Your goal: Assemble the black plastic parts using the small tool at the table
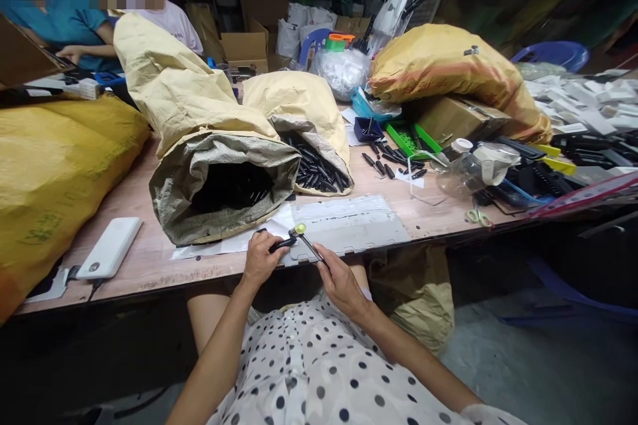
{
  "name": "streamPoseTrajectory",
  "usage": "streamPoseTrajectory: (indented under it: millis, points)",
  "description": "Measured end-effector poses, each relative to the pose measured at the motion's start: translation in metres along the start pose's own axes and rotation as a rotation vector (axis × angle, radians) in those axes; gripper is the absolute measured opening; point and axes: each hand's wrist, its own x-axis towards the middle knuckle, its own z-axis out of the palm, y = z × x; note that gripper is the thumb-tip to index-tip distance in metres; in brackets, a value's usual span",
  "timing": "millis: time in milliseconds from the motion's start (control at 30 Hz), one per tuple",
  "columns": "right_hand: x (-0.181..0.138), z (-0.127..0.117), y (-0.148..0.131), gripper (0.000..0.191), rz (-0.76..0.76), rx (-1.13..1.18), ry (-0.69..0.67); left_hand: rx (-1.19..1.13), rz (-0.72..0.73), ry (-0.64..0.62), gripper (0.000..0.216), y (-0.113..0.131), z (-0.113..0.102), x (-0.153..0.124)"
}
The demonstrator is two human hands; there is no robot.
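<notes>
My left hand (260, 257) is closed around a short black cylinder-shaped part (282, 244) at the table's front edge. My right hand (340, 283) grips a thin tool (308, 242) with a yellow-green head, and the head touches the end of the black part. Both hands hover just in front of a grey flat tray (349, 222). Directly behind it, two tan sacks lie open toward me: the left sack (219, 179) looks dark inside, the right sack (319, 146) is full of several black parts (319, 169).
A white power bank (109, 247) with a cable lies at left, beside a big yellow sack (54, 166). Loose black parts (386, 163), green trays (411, 139), a plastic bottle (463, 169) and scissors (478, 216) crowd the right. Two people sit at the far left.
</notes>
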Motion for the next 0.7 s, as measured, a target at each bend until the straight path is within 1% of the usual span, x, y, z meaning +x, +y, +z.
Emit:
streamPoseTrajectory:
  millis: [67,233,367,467,567,700]
  points:
    - [-0.001,-0.002,-0.004,0.049,-0.031,-0.022,-0.012,-0.024,-0.005,-0.005,0.012,0.0,0.0,0.0]
    - [-0.006,-0.008,-0.012,0.052,-0.029,-0.098,-0.068,-0.075,-0.032,-0.002,0.014,0.0,0.0,0.0]
    - [-0.01,-0.01,-0.01,0.052,-0.042,-0.173,-0.094,-0.091,-0.035,-0.03,0.014,0.001,0.001,0.003]
    - [-0.01,-0.01,-0.007,0.054,-0.037,-0.224,-0.115,-0.094,-0.04,-0.024,0.013,0.001,0.001,0.004]
    - [-0.008,-0.012,-0.007,0.054,-0.047,-0.218,-0.112,-0.116,-0.041,-0.025,0.012,0.001,0.002,0.004]
    - [-0.005,-0.014,-0.01,0.054,-0.118,-0.179,-0.098,-0.164,-0.052,-0.04,0.011,0.002,0.001,0.005]
